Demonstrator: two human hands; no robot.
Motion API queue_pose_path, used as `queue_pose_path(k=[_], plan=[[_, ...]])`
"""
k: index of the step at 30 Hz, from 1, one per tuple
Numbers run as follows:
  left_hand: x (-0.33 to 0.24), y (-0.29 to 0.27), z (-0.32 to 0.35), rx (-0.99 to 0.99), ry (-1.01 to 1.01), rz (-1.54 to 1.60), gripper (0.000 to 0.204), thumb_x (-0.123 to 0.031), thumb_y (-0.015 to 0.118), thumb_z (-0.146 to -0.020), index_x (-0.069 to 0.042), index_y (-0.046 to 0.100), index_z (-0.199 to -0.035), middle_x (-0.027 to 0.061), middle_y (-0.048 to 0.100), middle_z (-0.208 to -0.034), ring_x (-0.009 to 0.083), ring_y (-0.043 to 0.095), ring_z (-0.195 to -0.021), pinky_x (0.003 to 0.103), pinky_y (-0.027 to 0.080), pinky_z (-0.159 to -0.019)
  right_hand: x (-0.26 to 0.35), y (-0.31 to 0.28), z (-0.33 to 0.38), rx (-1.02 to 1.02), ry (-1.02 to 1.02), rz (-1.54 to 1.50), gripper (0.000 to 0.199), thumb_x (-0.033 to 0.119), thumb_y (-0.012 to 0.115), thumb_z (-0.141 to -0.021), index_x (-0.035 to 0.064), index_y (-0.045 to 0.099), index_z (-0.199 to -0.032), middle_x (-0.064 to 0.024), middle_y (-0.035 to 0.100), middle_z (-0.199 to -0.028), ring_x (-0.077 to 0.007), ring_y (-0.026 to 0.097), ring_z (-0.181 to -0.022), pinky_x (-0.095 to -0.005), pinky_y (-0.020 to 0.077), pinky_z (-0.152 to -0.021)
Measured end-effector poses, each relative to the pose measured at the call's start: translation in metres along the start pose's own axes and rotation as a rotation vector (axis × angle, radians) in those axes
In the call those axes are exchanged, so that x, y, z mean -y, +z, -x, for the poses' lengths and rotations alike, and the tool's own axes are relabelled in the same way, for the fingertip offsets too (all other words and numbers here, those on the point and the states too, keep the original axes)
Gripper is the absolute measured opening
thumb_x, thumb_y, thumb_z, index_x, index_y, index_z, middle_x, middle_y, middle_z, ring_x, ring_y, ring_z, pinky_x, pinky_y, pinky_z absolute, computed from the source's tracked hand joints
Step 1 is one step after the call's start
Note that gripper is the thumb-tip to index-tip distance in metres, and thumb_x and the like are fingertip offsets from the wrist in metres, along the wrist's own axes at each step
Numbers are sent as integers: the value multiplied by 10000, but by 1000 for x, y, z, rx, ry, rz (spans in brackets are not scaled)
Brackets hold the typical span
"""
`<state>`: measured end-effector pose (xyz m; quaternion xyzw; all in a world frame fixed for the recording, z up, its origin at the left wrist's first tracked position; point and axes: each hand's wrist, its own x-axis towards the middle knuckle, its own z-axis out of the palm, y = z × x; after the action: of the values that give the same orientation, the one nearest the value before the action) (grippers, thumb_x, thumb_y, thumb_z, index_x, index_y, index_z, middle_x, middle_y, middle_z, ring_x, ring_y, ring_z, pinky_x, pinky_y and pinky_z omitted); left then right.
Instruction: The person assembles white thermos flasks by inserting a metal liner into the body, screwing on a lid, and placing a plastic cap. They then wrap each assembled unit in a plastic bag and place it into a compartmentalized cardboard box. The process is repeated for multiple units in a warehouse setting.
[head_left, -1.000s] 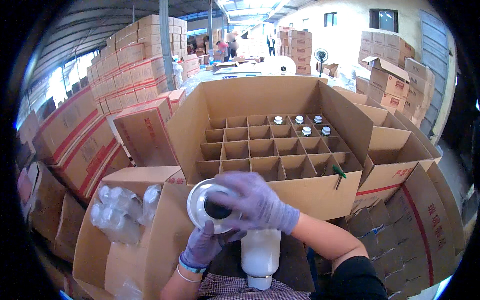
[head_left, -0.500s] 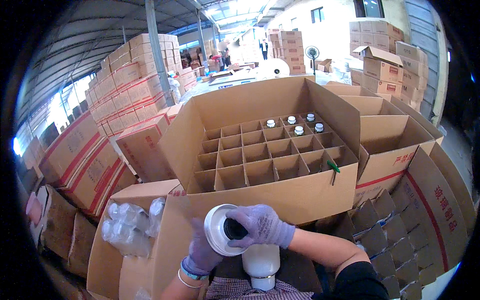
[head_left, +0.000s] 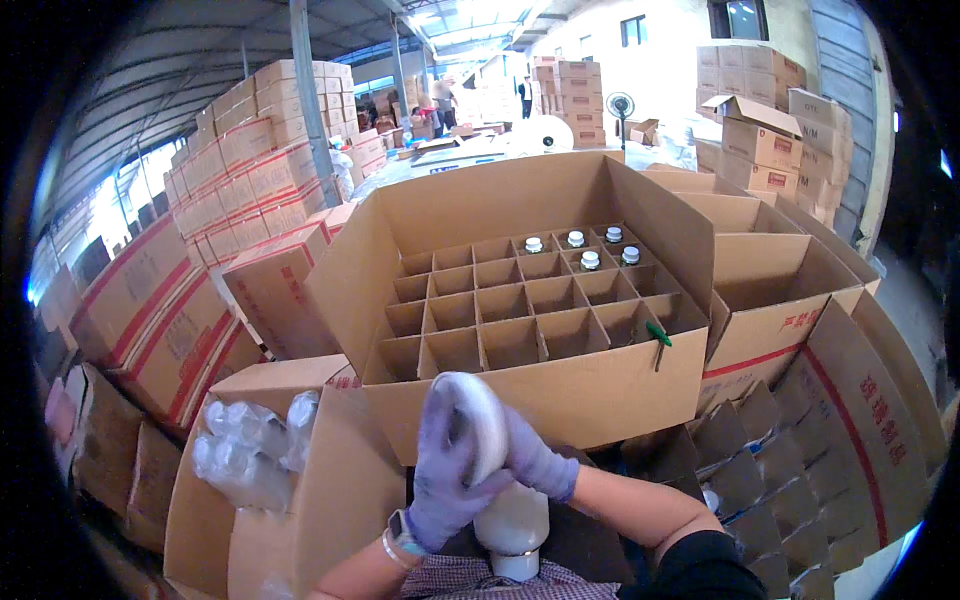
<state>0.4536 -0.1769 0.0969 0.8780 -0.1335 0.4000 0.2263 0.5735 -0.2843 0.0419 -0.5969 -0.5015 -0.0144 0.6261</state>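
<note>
Both purple-gloved hands are closed around a white, round, ring-like piece [head_left: 482,425], tilted nearly edge-on in front of the big carton. My left hand [head_left: 447,490] grips its left and lower side. At its right side, my right hand [head_left: 535,460] is wrapped against it; some fingers of both hands are hidden. The dark inner part seen earlier is mostly covered. Just below the hands, a white rounded vessel [head_left: 512,520] with a narrower end rests by my lap. Ahead stands an open carton [head_left: 530,395] with cardboard dividers; several white-capped bottles [head_left: 590,260] sit in its far right cells.
A green-handled tool [head_left: 658,335] hangs at the carton's front right edge. To the left, an open box [head_left: 325,480] holds plastic-wrapped items [head_left: 245,450]. Cardboard dividers [head_left: 790,470] and open cartons [head_left: 765,275] lie right. Farther back are stacked boxes, a fan [head_left: 620,108] and people.
The white round piece has turned from facing me to nearly edge-on and risen slightly. My left hand has moved right and my right hand has shifted to the piece's side.
</note>
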Motion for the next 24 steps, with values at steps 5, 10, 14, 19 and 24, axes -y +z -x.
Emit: queue_pose_path(k=[5,10,14,19,24], plan=[[37,18,13,26,-79,194,554,-306,770,-825,-1,643,-1270,170,637,-1287,383,590,-1206,455,450,-1043,1,-49,-25,340,1011,-461,381,305,434,-1056,86,569,-1337,-82,627,-1293,-218,665,-1055,-379,577,-858],[91,32,32,174,-456,657,470,-293,741,-898,1,668,-1258,122,708,-1188,180,661,-1065,347,524,-932,-13,-65,14,-96,613,47,336,192,543,-984,42,612,-1277,-107,620,-1236,-181,580,-1150,-343,481,-994],[113,57,40,567,-291,744,470,-399,667,-948,-26,683,-1235,107,710,-1165,204,651,-1085,354,498,-971,-51,-72,65,129,374,-110,388,213,567,-972,32,607,-1312,-77,629,-1255,-197,566,-1183,-349,419,-1067],[124,69,50,567,-431,899,474,-460,589,-982,-55,708,-1196,95,704,-1145,234,634,-1102,372,476,-995,-58,-54,73,139,538,-178,329,262,599,-963,21,690,-1168,-96,687,-1143,-215,613,-1100,-355,458,-1003],[123,67,65,474,-372,934,452,-448,564,-993,-56,739,-1133,104,705,-1121,236,627,-1099,385,475,-985,-46,-44,77,98,334,-137,290,243,572,-975,16,702,-1099,-109,693,-1097,-238,634,-1048,-360,476,-968]])
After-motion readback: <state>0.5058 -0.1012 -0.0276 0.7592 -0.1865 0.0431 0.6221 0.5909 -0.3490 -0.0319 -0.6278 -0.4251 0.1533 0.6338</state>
